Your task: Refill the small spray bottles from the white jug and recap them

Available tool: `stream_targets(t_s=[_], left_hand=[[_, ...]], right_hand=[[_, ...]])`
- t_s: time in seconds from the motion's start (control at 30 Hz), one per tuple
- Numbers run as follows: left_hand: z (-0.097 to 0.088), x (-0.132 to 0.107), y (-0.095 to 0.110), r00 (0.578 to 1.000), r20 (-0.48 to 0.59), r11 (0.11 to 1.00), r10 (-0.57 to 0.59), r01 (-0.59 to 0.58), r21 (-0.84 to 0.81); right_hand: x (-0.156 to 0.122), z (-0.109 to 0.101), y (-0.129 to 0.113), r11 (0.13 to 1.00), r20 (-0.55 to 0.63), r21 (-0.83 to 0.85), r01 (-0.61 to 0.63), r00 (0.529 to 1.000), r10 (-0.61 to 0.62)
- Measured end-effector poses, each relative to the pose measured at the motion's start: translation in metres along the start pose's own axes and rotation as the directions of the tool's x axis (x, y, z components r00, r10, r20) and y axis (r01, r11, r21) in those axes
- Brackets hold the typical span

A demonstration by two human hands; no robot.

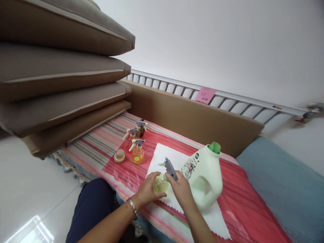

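Observation:
My left hand [150, 189] is wrapped round the body of a small clear spray bottle [161, 184] with yellow liquid in it. At the bottle's neck, my right hand [182, 190] grips its grey trigger spray head [170, 167]. The bottle tilts a little over a white cloth [162, 153]. Just right of my hands stands a large pale green detergent jug [211, 175] with a green spout on top. A round cream cap [119, 156] lies left of the cloth, near an orange spray bottle [138, 156].
A pink spray bottle [129, 142] and a dark one [140, 129] stand behind the orange bottle. Stacked brown cushions [65, 74] rise at the left. Another long cushion [192, 118] leans against the white railing at the back. Red plastic sheeting [238, 189] covers part of the striped cloth.

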State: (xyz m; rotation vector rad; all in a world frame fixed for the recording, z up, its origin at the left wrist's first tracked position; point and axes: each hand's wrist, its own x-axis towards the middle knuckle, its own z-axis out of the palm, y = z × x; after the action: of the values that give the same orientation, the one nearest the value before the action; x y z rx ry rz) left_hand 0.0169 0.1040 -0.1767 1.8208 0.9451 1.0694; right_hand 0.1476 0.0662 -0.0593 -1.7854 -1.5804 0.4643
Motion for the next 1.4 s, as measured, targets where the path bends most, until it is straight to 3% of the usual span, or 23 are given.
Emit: stream_targets(t_s=[0.33,0.47,0.77,1.17,1.4], left_hand=[[0.000,-0.001,-0.004,1.000,-0.011,1.000,-0.006,0.006,-0.015],[0.001,0.000,-0.004,1.000,-0.015,1.000,-0.005,0.004,-0.020],[0.000,-0.001,-0.002,1.000,0.001,1.000,0.002,-0.002,-0.001],[0.000,-0.002,-0.002,1.000,0.007,1.000,0.003,-0.003,0.007],[-0.002,-0.003,-0.003,1.000,0.006,1.000,0.006,-0.006,-0.005]], right_hand=[[0.011,-0.023,-0.009,0.999,0.142,-0.033,0.038,0.989,-0.033],[0.016,-0.029,-0.014,0.996,0.141,-0.086,0.037,0.990,-0.024],[0.011,-0.025,-0.018,0.994,0.214,-0.078,-0.072,0.973,0.088],[0.007,-0.020,-0.021,0.980,0.324,-0.148,-0.131,0.930,0.174],[0.006,-0.025,-0.023,0.986,0.326,-0.119,-0.116,0.933,0.150]])
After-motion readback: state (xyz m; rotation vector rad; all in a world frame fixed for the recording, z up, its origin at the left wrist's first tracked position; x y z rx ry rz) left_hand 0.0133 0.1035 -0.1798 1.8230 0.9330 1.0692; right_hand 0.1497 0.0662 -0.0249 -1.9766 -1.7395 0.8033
